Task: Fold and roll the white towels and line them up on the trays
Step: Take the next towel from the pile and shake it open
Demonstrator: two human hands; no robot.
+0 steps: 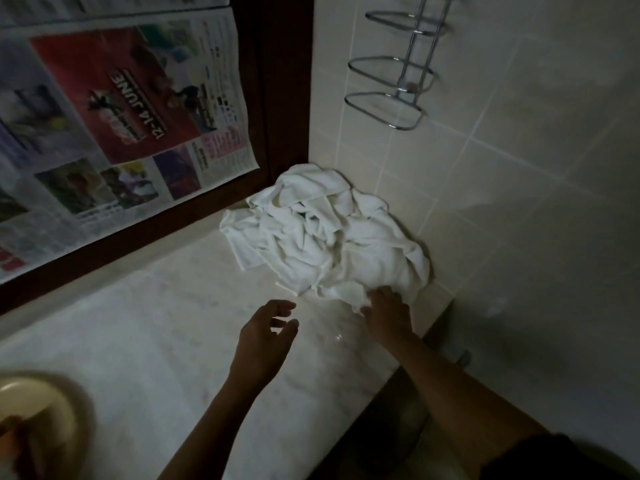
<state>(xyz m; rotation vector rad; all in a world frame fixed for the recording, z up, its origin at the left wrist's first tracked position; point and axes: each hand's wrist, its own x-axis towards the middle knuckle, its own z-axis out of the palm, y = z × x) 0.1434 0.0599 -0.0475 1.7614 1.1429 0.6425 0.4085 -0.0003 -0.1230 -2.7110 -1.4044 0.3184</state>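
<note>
The towels [325, 233] lie at 12 o'clock from the right hand [388, 315], which pinches their near edge. The left hand [266, 336], fingers spread and empty, hovers at its 9 o'clock.

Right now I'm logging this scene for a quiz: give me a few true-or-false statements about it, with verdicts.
1. The white towels lie in a crumpled heap on the counter. True.
2. The right hand grips the heap's near edge. True.
3. The left hand grips a towel too. False: it is open, holds nothing and is apart from the heap.
4. The wire rack on the wall holds rolled towels. False: nothing shows on its shelves.
</note>
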